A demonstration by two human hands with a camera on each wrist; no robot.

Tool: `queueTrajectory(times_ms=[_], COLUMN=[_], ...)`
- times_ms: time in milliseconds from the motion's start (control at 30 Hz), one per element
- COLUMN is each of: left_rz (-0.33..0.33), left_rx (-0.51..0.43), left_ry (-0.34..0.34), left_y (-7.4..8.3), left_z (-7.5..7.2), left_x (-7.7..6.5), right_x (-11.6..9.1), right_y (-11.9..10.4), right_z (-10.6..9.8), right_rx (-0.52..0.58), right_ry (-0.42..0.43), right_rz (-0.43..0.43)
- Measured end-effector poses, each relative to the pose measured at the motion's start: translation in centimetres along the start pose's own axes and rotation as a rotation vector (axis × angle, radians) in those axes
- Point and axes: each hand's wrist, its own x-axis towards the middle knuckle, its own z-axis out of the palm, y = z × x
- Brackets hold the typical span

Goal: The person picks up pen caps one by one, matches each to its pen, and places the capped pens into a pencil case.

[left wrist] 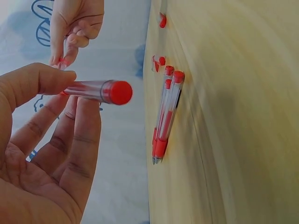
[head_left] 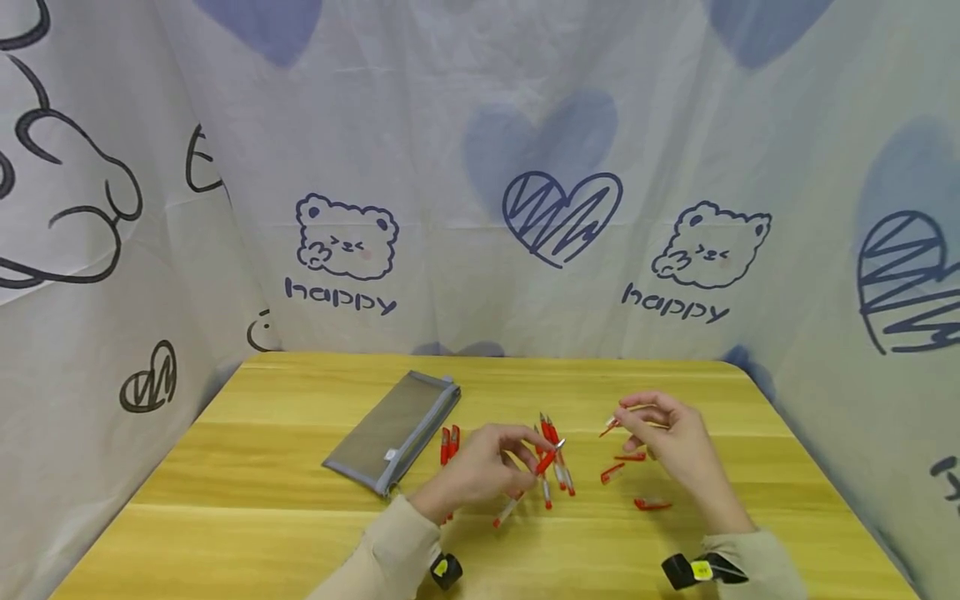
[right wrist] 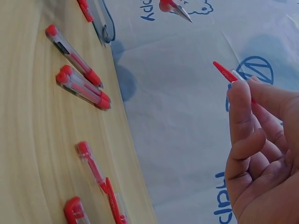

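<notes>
My left hand (head_left: 487, 467) pinches an uncapped red pen (head_left: 546, 462) between thumb and fingers. Its metal tip points up and away; the red end plug (left wrist: 121, 93) faces the left wrist camera. To the right, my right hand (head_left: 671, 433) pinches a pen cap (right wrist: 225, 72) with a red clip, held apart from the pen. Between the hands, several uncapped red pens (left wrist: 169, 116) lie together on the table. Several loose caps (head_left: 652, 504) lie below the right hand.
A grey mesh zip pouch (head_left: 390, 433) lies on the wooden table (head_left: 247, 467) at the left. Red capped pens (head_left: 450, 442) lie between it and my left hand, partly hidden by that hand. A printed cloth (head_left: 450, 275) hangs behind the table and along its sides.
</notes>
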Motion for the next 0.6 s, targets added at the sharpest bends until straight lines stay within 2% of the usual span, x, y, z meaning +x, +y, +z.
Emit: queueTrajectory(times_ms=[233, 600], left_rz=[-0.003, 0.016], left_rx=[0.009, 0.034], left_ry=[0.022, 0.037], left_y=[-0.1, 0.0], left_z=[0.4, 0.7], left_x=[0.0, 0.0], right_x=[-0.1, -0.3], right_y=[-0.1, -0.2], right_z=[1.0, 2.7], right_rx=[0.076, 0.110], right_ry=[-0.030, -0.059], right_rz=[0.010, 0.024])
